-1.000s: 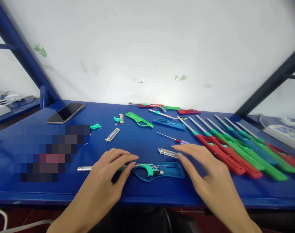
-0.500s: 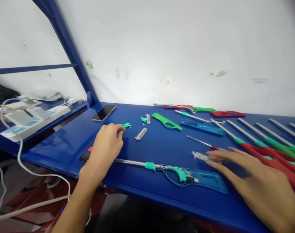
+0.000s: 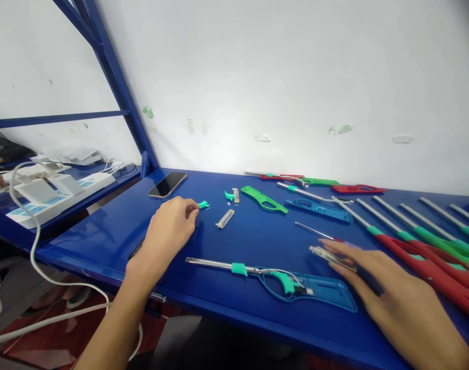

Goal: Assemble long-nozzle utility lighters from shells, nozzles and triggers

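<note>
My right hand [image 3: 396,295] pinches a small clear plastic lighter tank [image 3: 329,255] between thumb and fingers, just above the table. My left hand [image 3: 172,221] is closed, fingertips pressed together beside a small green trigger piece [image 3: 204,205]; whatever it holds is hidden. Between my hands lies a blue lighter handle half [image 3: 330,294] with a metal tube [image 3: 211,263], a green collar [image 3: 239,269], a green trigger [image 3: 283,282] and a thin white wire. Behind it rest another clear tank [image 3: 225,219] and a tank [image 3: 236,195] next to a green trigger [image 3: 229,196].
A screwdriver [image 3: 315,230] lies by my right hand. Several assembled lighters [image 3: 419,257] line the right side. Farther back are a green handle half [image 3: 263,199], a blue one [image 3: 321,209] and a red one [image 3: 359,189]. A phone [image 3: 168,184] and power strip [image 3: 64,198] are at left.
The view has shifted slightly. My right hand has turned the clear tank a little, its near end tipping toward me. My left hand stays closed by the green trigger piece.
</note>
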A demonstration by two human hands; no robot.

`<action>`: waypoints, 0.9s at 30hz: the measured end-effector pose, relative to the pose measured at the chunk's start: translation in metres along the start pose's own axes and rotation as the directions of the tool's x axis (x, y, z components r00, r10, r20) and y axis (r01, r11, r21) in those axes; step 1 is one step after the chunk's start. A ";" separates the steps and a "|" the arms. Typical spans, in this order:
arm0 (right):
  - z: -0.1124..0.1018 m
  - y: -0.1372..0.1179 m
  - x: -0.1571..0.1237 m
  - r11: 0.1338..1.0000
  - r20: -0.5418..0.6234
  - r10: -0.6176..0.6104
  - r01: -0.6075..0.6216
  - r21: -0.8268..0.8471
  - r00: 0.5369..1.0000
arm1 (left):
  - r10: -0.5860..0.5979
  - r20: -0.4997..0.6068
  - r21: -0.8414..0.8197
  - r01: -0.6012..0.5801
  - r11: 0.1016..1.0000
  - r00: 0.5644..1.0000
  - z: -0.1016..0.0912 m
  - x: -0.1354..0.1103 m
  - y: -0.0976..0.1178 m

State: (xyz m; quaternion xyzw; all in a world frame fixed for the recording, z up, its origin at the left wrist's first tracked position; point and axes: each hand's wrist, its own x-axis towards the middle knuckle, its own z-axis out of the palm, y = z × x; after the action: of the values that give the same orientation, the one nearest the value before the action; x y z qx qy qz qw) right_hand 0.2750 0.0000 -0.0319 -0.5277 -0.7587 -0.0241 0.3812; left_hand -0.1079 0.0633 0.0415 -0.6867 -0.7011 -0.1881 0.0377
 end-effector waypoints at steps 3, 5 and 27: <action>0.000 0.002 -0.001 0.997 0.082 -0.060 0.063 -0.038 0.995 | 0.054 0.026 -0.050 -0.052 0.997 0.998 0.001 0.007 0.018; 0.000 0.001 -0.001 0.998 0.066 -0.044 0.047 -0.042 0.997 | 0.084 0.040 -0.078 -0.081 0.994 0.996 0.002 0.011 0.031; 0.001 -0.011 -0.004 0.997 0.084 -0.053 0.058 -0.054 0.995 | 0.168 0.206 0.056 -0.183 0.981 0.964 0.027 0.057 0.067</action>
State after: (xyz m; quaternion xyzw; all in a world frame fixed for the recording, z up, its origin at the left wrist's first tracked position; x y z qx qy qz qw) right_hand 0.2666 -0.0072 -0.0307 -0.5175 -0.7872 -0.0342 0.3337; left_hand -0.0401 0.1247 0.0487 -0.7598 -0.6441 -0.0876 0.0093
